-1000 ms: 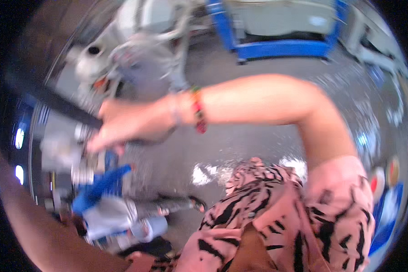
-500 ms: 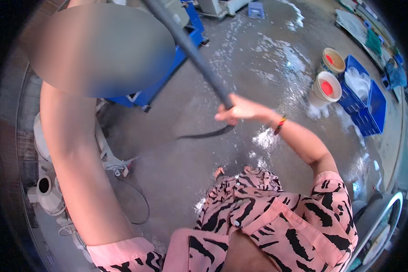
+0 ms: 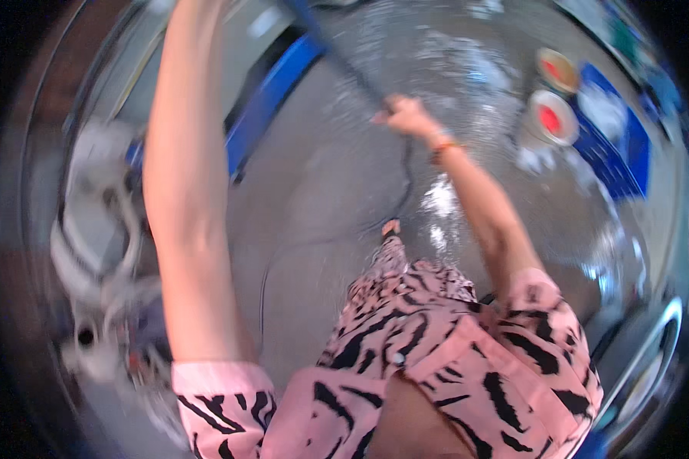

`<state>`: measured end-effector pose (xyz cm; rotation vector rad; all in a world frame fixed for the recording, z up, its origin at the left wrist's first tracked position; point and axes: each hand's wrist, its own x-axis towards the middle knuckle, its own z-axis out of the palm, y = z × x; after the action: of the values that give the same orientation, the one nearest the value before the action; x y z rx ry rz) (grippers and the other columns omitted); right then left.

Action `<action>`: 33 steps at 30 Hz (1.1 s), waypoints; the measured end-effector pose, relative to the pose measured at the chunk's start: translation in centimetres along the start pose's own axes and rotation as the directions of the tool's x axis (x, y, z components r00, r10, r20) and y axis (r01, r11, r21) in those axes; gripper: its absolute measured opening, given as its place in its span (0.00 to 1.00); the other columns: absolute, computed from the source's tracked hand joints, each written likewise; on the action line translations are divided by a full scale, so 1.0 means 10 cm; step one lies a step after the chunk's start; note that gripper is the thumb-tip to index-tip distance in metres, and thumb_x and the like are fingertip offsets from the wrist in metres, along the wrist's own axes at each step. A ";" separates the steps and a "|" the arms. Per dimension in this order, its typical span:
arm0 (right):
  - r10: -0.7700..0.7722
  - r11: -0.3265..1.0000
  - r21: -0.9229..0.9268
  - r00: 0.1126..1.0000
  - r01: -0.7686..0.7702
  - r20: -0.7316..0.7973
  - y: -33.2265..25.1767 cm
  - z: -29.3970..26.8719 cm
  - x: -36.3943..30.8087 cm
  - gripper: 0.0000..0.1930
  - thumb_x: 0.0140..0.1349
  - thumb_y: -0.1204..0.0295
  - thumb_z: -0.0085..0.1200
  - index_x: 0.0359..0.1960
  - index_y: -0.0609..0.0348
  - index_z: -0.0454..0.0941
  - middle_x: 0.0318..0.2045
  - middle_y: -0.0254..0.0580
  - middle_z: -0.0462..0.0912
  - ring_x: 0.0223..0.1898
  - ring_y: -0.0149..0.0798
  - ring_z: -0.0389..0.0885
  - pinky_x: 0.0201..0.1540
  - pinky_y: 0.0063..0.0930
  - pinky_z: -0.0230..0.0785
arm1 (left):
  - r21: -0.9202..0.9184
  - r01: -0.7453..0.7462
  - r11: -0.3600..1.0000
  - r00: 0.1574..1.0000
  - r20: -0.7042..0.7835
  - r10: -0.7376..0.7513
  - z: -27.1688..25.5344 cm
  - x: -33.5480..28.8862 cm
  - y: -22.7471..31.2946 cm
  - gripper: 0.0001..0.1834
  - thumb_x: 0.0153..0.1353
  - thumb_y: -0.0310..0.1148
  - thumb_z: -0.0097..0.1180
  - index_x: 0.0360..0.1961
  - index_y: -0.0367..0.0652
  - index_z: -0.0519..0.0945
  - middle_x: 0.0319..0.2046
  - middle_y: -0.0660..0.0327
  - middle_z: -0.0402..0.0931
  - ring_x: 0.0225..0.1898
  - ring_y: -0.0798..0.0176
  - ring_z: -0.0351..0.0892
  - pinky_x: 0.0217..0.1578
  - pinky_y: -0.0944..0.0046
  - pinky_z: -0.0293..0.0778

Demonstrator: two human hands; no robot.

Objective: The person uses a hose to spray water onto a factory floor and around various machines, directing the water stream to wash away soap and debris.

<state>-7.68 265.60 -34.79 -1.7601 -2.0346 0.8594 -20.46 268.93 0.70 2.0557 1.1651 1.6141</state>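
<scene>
My right hand (image 3: pixel 409 116) is out in front of me, its fingers wrapped round a thick dark grey hose (image 3: pixel 352 73). From this grip the hose slants up and left to the top edge. A thinner dark length (image 3: pixel 408 172) hangs below the hand and reaches the wet floor (image 3: pixel 321 183) near my foot. On the left side my bare left forearm (image 3: pixel 187 153) stretches up past the top edge, so the left hand itself is out of sight. Motion smears the right fingers a little.
Two pale buckets (image 3: pixel 550 122) with red inside stand at the right, beside a blue crate (image 3: pixel 635 157) holding something white. A blue frame (image 3: pixel 272 88) lies beyond my left forearm. White machinery (image 3: pixel 92 268) stands at the left; a curved metal rim (image 3: pixel 670 329) is at lower right.
My view has swung, and my left arm now reaches higher, its hand beyond the top edge. The right hand still grips the hose, farther up in the picture. One foot has stepped forward.
</scene>
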 end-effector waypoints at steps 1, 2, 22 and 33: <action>0.045 0.978 -0.208 0.977 0.000 0.209 0.36 0.28 0.20 0.45 0.46 0.44 0.53 0.60 0.59 0.52 0.61 0.58 0.49 0.64 0.50 0.46 0.61 0.42 0.47 | -0.088 0.033 0.996 0.996 0.080 -0.026 0.09 -0.39 -0.26 0.06 0.53 0.29 0.48 0.22 0.39 0.72 0.13 0.67 0.64 0.13 0.73 0.60 0.15 0.72 0.56; -0.084 0.993 0.097 0.967 0.062 0.241 0.30 0.33 0.10 0.45 0.47 0.46 0.54 0.61 0.58 0.50 0.61 0.57 0.49 0.63 0.49 0.47 0.62 0.40 0.45 | -0.109 0.081 0.991 0.988 0.139 -0.066 -0.07 -0.74 -0.59 0.07 0.50 0.31 0.54 0.23 0.37 0.75 0.14 0.67 0.67 0.14 0.74 0.62 0.16 0.72 0.56; 0.576 -0.621 0.614 0.815 0.487 -0.064 1.42 0.05 -1.18 0.26 0.53 0.66 0.49 0.51 0.65 0.56 0.50 0.57 0.61 0.50 0.62 0.61 0.48 0.69 0.55 | 0.021 0.053 0.998 -0.001 1.000 -0.021 0.54 -3.35 -1.79 0.14 0.45 0.29 0.52 0.36 0.40 0.73 0.24 0.46 0.74 0.30 0.43 0.74 0.30 0.50 0.68; 0.543 -0.641 0.766 0.737 0.054 0.402 1.89 -0.17 -0.82 0.27 0.52 0.50 0.50 0.46 0.59 0.64 0.40 0.51 0.73 0.43 0.60 0.70 0.50 0.65 0.50 | 0.188 -0.084 0.979 0.193 0.966 -0.170 0.83 -4.29 -2.17 0.14 0.47 0.32 0.50 0.38 0.52 0.76 0.23 0.50 0.76 0.28 0.46 0.76 0.28 0.49 0.70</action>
<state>9.67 259.19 -44.02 -0.8797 0.4689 1.5249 -24.21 253.55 -45.44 2.3850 0.7826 -0.1792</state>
